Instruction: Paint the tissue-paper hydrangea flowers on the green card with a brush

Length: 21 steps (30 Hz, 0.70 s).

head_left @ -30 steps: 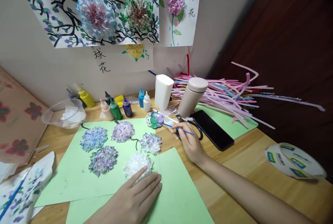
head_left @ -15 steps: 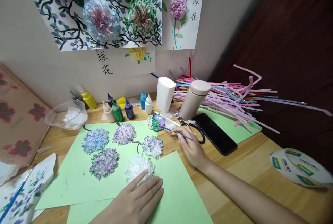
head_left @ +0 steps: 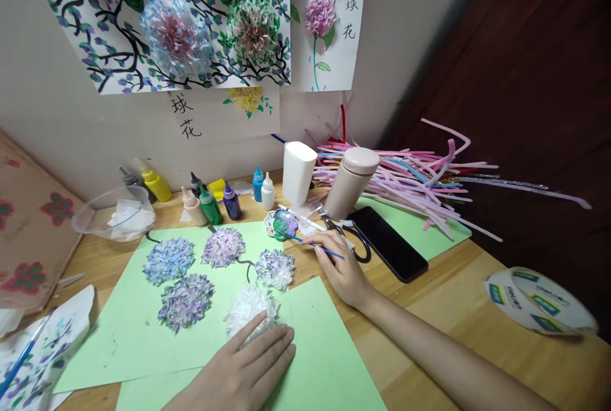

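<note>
My right hand [head_left: 337,268] holds a thin blue paintbrush [head_left: 317,247], its tip in the green and purple paint of a small flower-shaped palette [head_left: 281,224]. Fingers stretched out, my left hand [head_left: 252,363] lies flat across the near side of a white paper flower [head_left: 251,310], partly covering it. That flower rests on a light green sheet [head_left: 112,334]. Around it are a blue flower [head_left: 169,260], a pale purple flower [head_left: 223,247], a darker purple flower [head_left: 186,301] and a purple-and-white flower [head_left: 275,269]. Short dark stems show beside some of them.
Paint bottles [head_left: 210,205], a white cup [head_left: 298,172] and a beige flask [head_left: 353,183] line the back. Scissors [head_left: 356,239] and a phone [head_left: 391,243] lie beyond my right hand. A tape roll [head_left: 539,303] sits right; a paint-stained tissue [head_left: 42,347] and a clear bowl [head_left: 114,214] are left.
The whole view has shifted slightly, so things appear a little further left. The brush tip stays at the palette, and my left hand remains on the white flower.
</note>
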Tool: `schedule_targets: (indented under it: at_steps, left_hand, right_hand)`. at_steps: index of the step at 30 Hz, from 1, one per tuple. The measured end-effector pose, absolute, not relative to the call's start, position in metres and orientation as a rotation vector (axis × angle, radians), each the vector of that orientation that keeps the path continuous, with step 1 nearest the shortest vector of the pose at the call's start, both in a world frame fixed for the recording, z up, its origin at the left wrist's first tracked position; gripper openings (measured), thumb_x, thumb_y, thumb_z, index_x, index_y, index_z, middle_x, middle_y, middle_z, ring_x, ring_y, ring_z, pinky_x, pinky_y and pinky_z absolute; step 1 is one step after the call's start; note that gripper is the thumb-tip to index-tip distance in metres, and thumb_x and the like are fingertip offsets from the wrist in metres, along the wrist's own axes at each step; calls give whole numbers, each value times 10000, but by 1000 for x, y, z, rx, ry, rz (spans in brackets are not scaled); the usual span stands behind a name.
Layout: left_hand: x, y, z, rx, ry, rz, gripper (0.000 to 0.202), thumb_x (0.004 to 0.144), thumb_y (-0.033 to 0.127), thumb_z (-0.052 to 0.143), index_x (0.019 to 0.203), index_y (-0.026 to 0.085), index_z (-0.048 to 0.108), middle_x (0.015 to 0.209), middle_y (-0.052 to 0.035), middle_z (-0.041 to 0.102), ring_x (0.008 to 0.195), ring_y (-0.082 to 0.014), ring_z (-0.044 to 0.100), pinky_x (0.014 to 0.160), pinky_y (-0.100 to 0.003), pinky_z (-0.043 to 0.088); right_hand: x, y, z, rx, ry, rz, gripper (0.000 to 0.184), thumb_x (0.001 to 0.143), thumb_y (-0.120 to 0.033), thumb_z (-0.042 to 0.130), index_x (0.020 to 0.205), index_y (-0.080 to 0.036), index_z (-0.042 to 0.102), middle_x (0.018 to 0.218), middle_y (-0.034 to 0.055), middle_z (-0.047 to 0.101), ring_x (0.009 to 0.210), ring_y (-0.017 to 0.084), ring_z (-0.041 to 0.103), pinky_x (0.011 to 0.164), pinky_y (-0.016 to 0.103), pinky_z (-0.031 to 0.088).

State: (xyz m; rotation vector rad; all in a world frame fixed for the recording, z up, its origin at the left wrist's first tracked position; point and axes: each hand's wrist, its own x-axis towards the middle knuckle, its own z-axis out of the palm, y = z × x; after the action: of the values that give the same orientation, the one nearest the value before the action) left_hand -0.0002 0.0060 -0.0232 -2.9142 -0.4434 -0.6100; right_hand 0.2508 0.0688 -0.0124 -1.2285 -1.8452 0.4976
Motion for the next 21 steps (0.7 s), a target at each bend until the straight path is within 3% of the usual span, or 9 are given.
schedule_targets:
  at_steps: [21]
  left_hand:
    - [-2, 6, -17, -2942, -428, -525, 363, 951, 166, 412, 1281, 92, 544, 1324, -77, 582, 1325, -179, 419, 1198, -431, 64]
  right_hand:
    - [253, 72, -12, -1265, -1793, 591, 274, 959, -244, 376, 1086, -261, 619, 1051, 38, 628, 1063, 190, 531, 945, 358, 413]
